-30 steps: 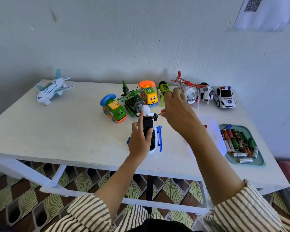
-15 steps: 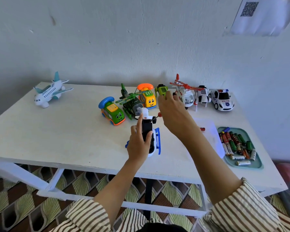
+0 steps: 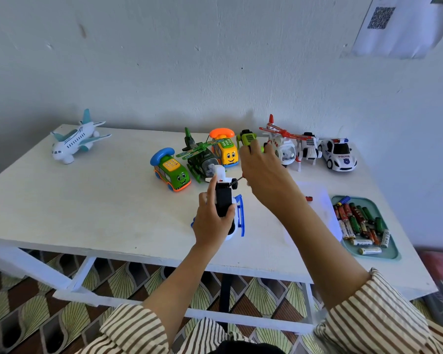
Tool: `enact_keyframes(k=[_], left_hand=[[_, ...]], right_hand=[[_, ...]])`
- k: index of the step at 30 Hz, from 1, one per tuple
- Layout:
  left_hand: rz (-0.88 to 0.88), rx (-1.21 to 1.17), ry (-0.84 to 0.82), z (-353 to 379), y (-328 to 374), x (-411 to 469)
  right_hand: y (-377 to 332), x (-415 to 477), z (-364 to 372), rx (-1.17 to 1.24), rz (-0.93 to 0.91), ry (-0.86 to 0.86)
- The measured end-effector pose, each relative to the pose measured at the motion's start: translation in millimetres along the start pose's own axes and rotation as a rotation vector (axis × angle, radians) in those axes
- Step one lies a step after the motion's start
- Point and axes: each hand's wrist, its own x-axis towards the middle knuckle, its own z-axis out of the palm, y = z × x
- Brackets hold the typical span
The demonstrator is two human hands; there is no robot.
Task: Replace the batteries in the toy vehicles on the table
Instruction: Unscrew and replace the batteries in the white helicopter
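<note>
My left hand (image 3: 212,218) grips a white and blue toy helicopter (image 3: 238,215), turned so its black underside faces up, just above the white table (image 3: 87,200). My right hand (image 3: 264,172) holds a small screwdriver (image 3: 237,179) whose thin shaft points at the top of the black underside. Most of the handle is hidden inside the fist. A teal tray (image 3: 391,254) at the right holds several loose batteries (image 3: 356,221). Other toy vehicles stand in a row at the back.
At the back stand a green phone car (image 3: 173,172), a dark green helicopter (image 3: 201,159), a yellow phone car (image 3: 226,149), a lime toy (image 3: 246,137), a red-white helicopter (image 3: 281,144), a white robot dog (image 3: 308,149) and a police car (image 3: 339,154). A white airplane (image 3: 73,140) sits far left. A white sheet (image 3: 320,200) lies by the tray.
My right hand has shifted slightly up and right while holding the screwdriver at the toy. My left hand keeps the helicopter in place.
</note>
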Motion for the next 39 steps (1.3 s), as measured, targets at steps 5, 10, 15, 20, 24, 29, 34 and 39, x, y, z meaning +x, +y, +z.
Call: enact_keyframes(k=[5, 10, 15, 20, 24, 29, 34, 39], left_hand=[[0.015, 0.039, -0.009, 3, 5, -1], [0.016, 0.052, -0.01, 4, 8, -1], [-0.005, 0.014, 0.014, 3, 5, -1], [-0.004, 0.007, 0.015, 4, 5, -2], [-0.01, 0.011, 0.016, 3, 5, -1], [-0.015, 0.021, 0.003, 4, 5, -1], [-0.023, 0.018, 0.001, 4, 5, -1], [0.0, 0.036, -0.006, 5, 6, -1]], right_hand=[[-4, -1, -7, 0.23, 0.066, -0.027], [-1, 3, 0, 0.166, 0.165, -0.108], [9, 3, 10, 0.215, 0.062, -0.084], [9, 0, 6, 0.257, 0.002, -0.051], [7, 3, -1, 0.281, 0.059, -0.075], [6, 7, 1, 0.187, 0.072, -0.12], [12, 2, 4, 0.347, 0.007, -0.172], [18, -1, 0, 0.394, -0.036, -0.115]])
